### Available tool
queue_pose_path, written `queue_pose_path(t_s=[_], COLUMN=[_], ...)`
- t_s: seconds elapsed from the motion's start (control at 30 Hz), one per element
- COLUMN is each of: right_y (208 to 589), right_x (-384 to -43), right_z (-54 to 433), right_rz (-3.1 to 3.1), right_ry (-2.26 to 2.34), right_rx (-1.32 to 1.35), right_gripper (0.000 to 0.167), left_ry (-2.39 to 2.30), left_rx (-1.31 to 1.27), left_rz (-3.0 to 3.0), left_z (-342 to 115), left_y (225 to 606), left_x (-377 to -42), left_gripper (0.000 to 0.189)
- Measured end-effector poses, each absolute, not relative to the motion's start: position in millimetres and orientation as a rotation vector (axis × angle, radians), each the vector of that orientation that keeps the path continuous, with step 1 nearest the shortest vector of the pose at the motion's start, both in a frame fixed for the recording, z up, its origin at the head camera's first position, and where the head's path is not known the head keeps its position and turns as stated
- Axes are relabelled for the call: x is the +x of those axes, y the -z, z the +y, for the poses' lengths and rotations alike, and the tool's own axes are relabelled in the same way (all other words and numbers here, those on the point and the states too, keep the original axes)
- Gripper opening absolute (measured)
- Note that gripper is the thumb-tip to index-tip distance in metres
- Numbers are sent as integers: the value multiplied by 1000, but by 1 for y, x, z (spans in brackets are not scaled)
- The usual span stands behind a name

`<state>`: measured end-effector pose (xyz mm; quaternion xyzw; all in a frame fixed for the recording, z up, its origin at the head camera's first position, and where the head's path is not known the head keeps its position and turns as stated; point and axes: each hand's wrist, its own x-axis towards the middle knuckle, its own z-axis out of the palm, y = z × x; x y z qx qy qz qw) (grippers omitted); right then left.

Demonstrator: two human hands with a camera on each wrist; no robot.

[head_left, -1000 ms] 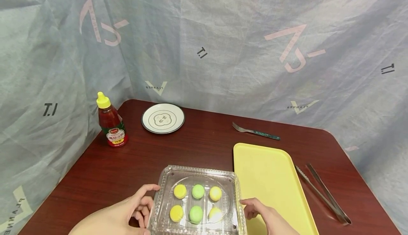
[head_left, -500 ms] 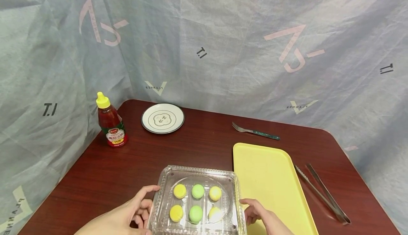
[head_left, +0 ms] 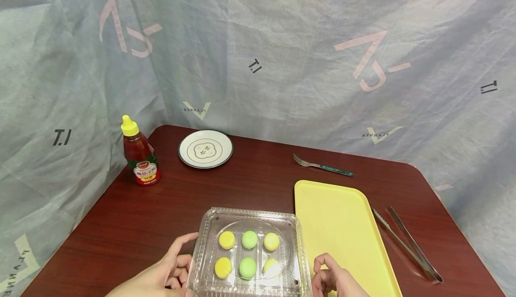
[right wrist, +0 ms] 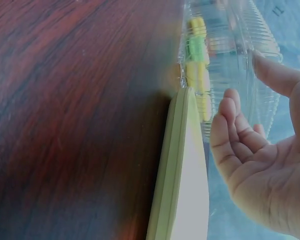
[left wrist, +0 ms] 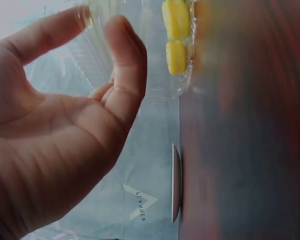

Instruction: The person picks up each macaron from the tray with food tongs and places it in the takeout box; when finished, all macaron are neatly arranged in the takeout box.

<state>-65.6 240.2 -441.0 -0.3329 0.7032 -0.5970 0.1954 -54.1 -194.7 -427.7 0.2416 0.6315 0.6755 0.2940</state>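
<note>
A clear plastic clamshell box sits at the table's near edge, its lid closed over several yellow and green macarons. My left hand holds the box's left side, with the thumb by the near corner and a finger along the edge. In the left wrist view, one digit of that hand touches the plastic rim. On the opposite side my right hand has its fingers loosely bent beside the box. In the right wrist view, the thumb of that hand reaches the rim, and the other fingers hold nothing.
A yellow tray lies close against the box's right, with metal tongs beyond it. Farther back are a fork, a white plate and a ketchup bottle. Grey cloth hangs behind the table.
My right hand's index finger has come off the box's right edge and bent inward. The left hand has shifted very slightly; the box stays in nearly the same place.
</note>
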Motion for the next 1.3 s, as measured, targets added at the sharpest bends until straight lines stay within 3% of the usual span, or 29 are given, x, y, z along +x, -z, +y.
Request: queue_pose_path(t_s=[0.13,0.33,0.4,0.7,1.3], right_y=[438,439,439,445,464], right_x=[-65,-64,-65,-65,-68], right_z=[240,240,239,237,240], right_rz=[1923,1903,1877,1665,1303], right_ry=[1634,1587,1586,1670,1810], right_rx=[-797,-747,-786,-845,-694], right_gripper=[29,7,4,7,32], left_ry=[-1829,-1812,-1784,-1727,-1855], left_rx=[565,515,509,522,452], left_rz=[1658,1539,1479,1413,1413], left_z=[-193,-195,-196,-192,-192], left_y=[429,432,434,434,441], left_x=[-51,-50,-49,-46,-44], left_gripper=[80,33,25,39,34])
